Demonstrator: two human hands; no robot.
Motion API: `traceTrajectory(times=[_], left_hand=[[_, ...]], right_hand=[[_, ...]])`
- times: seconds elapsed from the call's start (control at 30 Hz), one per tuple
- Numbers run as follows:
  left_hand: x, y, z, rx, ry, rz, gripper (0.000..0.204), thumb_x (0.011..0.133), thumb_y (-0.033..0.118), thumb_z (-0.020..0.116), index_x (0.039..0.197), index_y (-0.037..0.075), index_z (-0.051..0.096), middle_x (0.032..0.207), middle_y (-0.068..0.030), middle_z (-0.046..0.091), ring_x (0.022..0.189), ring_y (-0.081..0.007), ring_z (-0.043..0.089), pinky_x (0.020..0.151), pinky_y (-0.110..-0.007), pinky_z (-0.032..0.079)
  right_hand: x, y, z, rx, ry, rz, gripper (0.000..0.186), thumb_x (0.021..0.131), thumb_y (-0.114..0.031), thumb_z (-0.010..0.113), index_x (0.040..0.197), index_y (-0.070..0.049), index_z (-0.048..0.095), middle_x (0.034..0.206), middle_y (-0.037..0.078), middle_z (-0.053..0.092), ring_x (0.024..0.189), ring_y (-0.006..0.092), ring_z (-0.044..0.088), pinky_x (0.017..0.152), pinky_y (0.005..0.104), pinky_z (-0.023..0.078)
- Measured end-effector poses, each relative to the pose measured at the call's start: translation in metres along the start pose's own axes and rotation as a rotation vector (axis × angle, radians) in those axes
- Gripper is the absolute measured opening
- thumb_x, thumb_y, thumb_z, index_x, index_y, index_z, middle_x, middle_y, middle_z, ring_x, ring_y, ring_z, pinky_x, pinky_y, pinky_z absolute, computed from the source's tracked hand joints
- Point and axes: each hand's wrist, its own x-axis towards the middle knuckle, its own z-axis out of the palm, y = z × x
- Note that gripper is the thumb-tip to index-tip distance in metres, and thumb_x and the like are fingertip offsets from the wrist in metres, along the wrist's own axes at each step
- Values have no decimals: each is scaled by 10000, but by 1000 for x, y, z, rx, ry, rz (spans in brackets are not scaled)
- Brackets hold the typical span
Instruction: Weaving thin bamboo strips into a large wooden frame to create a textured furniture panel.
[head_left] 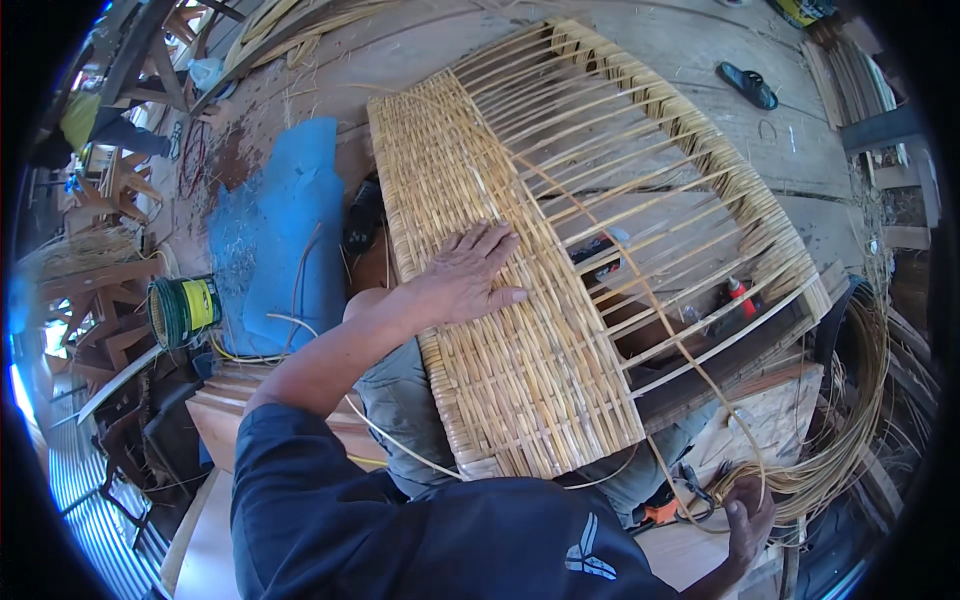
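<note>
A rattan panel (520,370) lies tilted across my lap, its near-left part tightly woven and its far-right part bare parallel rods (660,190) in a wrapped frame edge (690,130). My left hand (468,270) rests flat on the weave, fingers stretched out and thumb apart, holding nothing. At the lower right, my right hand (748,520) is closed on a thin rattan strand (712,385), beside a big coil of loose strands (845,440). That strand runs up over the bare rods to the edge of the weave. Some of my right fingers are hidden.
Blue sheeting (300,220) lies on the left, near a green roll with a yellow label (185,308). Under the rods show a red-tipped bottle (740,297) and a dark tool (598,255). A sandal (747,86) lies on the plank floor. Another person's leg (130,135) shows far left.
</note>
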Motion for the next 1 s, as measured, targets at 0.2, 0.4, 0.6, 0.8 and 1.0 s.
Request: traceTrajectory(times=[0.2, 0.4, 0.6, 0.8, 1.0], left_hand=[[74, -28, -45, 18, -73, -84, 433, 915, 247, 422, 1303, 57, 432, 1326, -167, 446, 1228, -318, 421, 1017, -437, 347], [141, -98, -10, 58, 352, 3, 295, 880, 88, 461, 1157, 81, 562, 1257, -136, 515, 1134, -317, 500, 965, -391, 404], [156, -98, -49, 9, 148, -75, 228, 897, 161, 468, 1058, 79, 607, 1186, -94, 550, 1092, -283, 522, 929, -411, 403], [137, -155, -65, 208, 197, -142, 262, 905, 185, 451, 1089, 51, 582, 1250, -132, 516, 1103, -321, 509, 937, -425, 392], [140, -140, -2, 91, 375, 115, 278, 881, 151, 459, 1107, 30, 567, 1201, -143, 542, 1131, -341, 490, 921, -431, 400]], right_hand=[[-7, 8, -2, 68, 10, -7, 694, 660, -533, 760, 976, 37, 521, 668, 15, 525, 607, 80, 479, 550, 202, 359], [-17, 14, -7, 104, 32, 75, 572, 661, -388, 783, 960, 36, 541, 690, 14, 536, 615, 75, 492, 554, 193, 377], [-14, 31, -7, 21, 28, 133, 537, 677, -417, 764, 893, 25, 549, 684, 25, 552, 616, 91, 507, 567, 219, 407], [-4, 38, 7, 62, -13, 202, 306, 640, -102, 681, 905, -6, 560, 707, 18, 561, 635, 76, 516, 568, 208, 414], [5, 37, 2, 114, -29, 133, 302, 626, -62, 681, 894, -8, 550, 709, 10, 558, 624, 71, 515, 571, 192, 421]])
